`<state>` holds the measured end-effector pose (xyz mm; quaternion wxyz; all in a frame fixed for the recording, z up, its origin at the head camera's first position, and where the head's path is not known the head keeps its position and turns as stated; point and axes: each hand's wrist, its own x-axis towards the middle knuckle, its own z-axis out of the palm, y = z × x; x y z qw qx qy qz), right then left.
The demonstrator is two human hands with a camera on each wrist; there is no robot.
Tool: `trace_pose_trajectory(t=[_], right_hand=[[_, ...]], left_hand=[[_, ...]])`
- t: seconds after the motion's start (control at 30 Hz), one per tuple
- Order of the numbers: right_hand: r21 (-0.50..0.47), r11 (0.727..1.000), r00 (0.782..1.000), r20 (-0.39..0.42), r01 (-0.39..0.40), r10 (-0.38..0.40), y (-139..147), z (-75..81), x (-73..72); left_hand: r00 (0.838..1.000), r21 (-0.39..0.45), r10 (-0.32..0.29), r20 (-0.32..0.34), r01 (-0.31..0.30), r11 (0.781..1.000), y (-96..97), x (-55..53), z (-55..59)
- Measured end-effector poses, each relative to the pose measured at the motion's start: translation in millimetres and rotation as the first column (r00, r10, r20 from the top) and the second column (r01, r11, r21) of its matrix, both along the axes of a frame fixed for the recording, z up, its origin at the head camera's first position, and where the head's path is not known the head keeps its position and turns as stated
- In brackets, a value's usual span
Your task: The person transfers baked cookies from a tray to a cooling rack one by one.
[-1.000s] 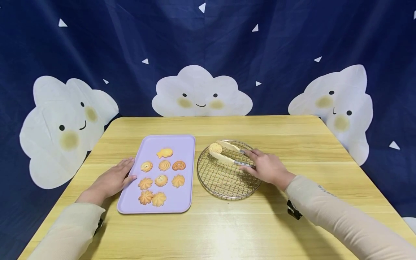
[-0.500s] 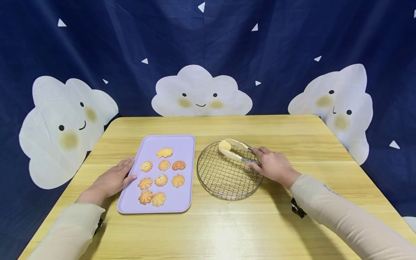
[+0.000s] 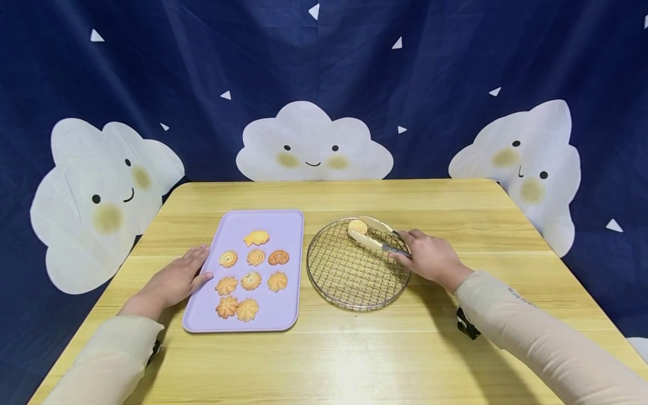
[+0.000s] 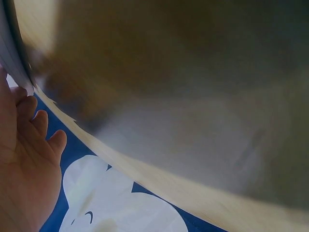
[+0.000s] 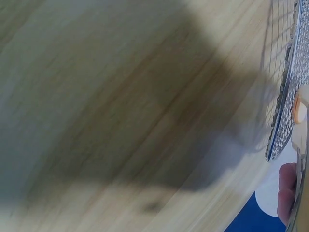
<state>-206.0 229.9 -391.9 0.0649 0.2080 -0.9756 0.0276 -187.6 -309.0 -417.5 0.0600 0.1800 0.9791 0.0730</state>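
With my right hand I grip a pair of tongs, cream-tipped with a grey handle. A round, pale cookie sits between the tongs' tips, near the far side of a round wire rack. The right wrist view catches part of the rack and a piece of the cookie at its right edge. My left hand rests at the left edge of a lilac tray, its thumb at the rim and its fingers extended. Several cookies, including a fish-shaped cookie and a pretzel-shaped cookie, lie on the tray.
Tray and rack stand side by side on a wooden table, with a narrow gap between them. Beyond its far edge hangs a dark blue curtain with white clouds.
My right hand has moved to the right with the tongs, and the round cookie has shifted right along the far part of the rack. My left hand and the tray stay put.
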Motion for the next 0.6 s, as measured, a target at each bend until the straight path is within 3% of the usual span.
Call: trace_pose_trajectory(t=[0.6], right_hand=[[-0.006, 1.0, 0.999, 0.021, 0.027, -0.027, -0.1, 2.9, 1.1]], left_hand=[[1.0, 0.002, 0.004, 0.009, -0.004, 1.0, -0.6, 0.1, -0.6]])
